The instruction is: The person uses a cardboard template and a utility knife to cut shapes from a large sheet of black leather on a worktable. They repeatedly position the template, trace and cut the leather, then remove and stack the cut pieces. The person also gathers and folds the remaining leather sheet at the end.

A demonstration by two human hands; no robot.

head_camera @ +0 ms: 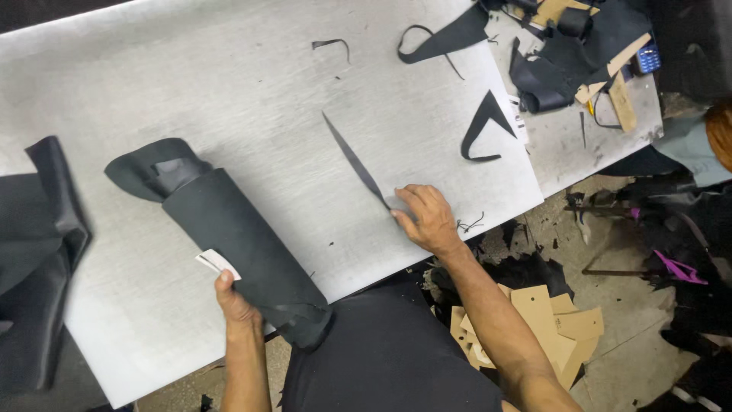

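Gripping: left hand [231, 299] clamped on the rolled black sheet material [236, 240] with a small white tag [218, 263], at the grey cutting board's [229, 91] near edge.
Pinching: right hand [427, 217], fingers together on the long thin black offcut strip [354, 162], near the board's near right corner.
Risk: roll overhangs the near edge; a loosened hold could let it slide off or unroll.
Risk: strip may tear if tugged.
Containers: none seen; tan card patterns [545, 324] lie loose on the floor.
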